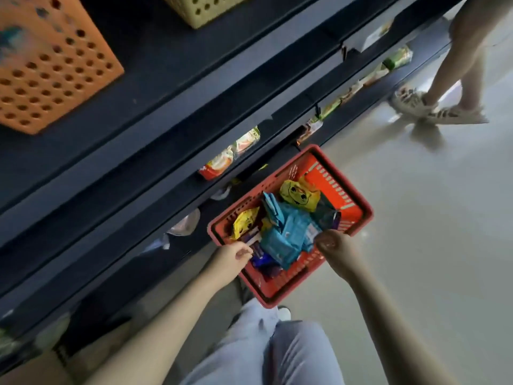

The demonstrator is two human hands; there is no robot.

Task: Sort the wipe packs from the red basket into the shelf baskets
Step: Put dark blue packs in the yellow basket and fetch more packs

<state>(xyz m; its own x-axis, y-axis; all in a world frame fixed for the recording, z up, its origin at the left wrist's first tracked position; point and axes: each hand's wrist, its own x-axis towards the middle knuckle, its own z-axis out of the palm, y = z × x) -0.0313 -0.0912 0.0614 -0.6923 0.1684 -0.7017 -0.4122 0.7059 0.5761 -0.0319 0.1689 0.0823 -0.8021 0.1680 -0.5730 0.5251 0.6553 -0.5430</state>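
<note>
— Grey floor (416,218) ran beside dark shelving (166,107), and the red basket (326,173) sat on it under both hands. What lay inside?
— Blue packs (288,234) lay between the hands, just beside the right hand (333,245). Purple packs (262,258) lay next to the left hand (236,257), and yellow packs (298,194) lay beyond both.
— Were the hands gripping?
— Both had curled fingers, but I could not tell whether either held a pack.
— And the shelf baskets?
— An orange basket (50,79) and a yellow-green basket (205,9) stood well apart from the left hand, up the shelving.
</note>
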